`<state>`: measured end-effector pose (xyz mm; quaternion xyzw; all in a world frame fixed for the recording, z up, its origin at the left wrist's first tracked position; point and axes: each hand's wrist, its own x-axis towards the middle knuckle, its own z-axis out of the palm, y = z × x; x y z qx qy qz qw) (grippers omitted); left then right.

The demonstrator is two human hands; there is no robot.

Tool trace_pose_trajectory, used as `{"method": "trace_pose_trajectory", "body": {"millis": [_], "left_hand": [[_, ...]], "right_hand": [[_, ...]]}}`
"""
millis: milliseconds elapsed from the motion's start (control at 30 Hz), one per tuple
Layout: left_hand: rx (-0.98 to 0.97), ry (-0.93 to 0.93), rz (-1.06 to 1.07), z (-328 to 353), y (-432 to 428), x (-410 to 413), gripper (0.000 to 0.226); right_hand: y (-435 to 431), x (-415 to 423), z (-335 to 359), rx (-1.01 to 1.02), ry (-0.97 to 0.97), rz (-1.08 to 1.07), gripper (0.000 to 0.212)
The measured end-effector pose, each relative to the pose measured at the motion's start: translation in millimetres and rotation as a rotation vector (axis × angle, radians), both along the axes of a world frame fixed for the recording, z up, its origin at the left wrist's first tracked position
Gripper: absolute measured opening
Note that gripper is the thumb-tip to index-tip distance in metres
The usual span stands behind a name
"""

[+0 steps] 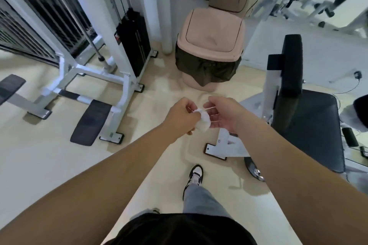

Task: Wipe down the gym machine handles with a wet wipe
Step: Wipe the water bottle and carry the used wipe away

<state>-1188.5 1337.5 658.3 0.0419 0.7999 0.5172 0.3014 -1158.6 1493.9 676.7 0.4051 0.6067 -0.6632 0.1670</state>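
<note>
A crumpled white wet wipe (pixel 203 122) sits between both hands out in front of the body, above bare floor. The left hand (pixel 183 115) is curled closed around its side; the right hand (pixel 226 114) is half open, its fingers touching the wipe's top edge. Straight ahead stands a pink swing-lid bin (pixel 211 42) lined with a dark bag, with open beige floor (pixel 49 165) up to it. A white cable machine (pixel 95 61) flanks the left, a black padded bench (pixel 310 125) the right.
</note>
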Motion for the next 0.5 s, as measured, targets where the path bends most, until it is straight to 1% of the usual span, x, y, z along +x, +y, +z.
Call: {"method": "trace_pose_trajectory", "body": {"millis": [100,300,400,500], "left_hand": [[-0.021,-0.008,0.022,-6,37,-43,0.007],[-0.059,-0.011,0.053,-8,87,-124,0.013],[-0.058,-0.012,0.052,-7,106,-169,0.012],[-0.058,-0.011,0.033,-10,124,-220,0.012]], "right_hand": [[35,-44,-7,0.017,-0.003,0.009,0.023],[93,-126,-17,0.127,-0.074,0.136,0.024],[113,-167,-23,0.154,-0.1,0.137,0.023],[132,-211,-32,0.158,-0.125,0.125,0.017]]}}
